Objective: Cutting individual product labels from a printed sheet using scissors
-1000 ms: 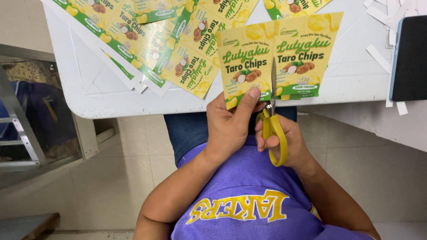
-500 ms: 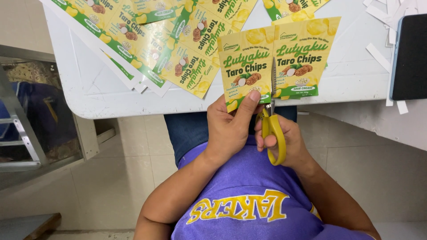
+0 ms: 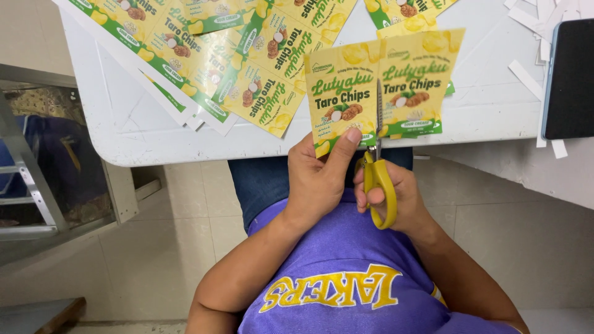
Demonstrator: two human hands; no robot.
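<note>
The left hand [image 3: 318, 179] is pinching the thin, floppy label sheet [image 3: 380, 86] by its bottom edge while the right hand [image 3: 390, 198], gripping scissors [image 3: 378, 179], is cutting upward.

The label sheet [image 3: 383, 86] is yellow and green printed paper, smooth and a bit shiny. More label sheets [image 3: 235, 55] of the same shiny paper lie on the table [image 3: 136, 130] — its top looks like smooth white plastic, with a soft shine. The scissors [image 3: 377, 167] have thin metal blades and glossy yellow plastic handles. The thin white strips [image 3: 526, 77] are plain paper, not shiny. The dark phone [image 3: 570, 80] looks smooth and matt. The purple shirt [image 3: 352, 272] is soft cloth — not shiny at all. The floor [image 3: 179, 247] is smooth, pale tile.
</note>
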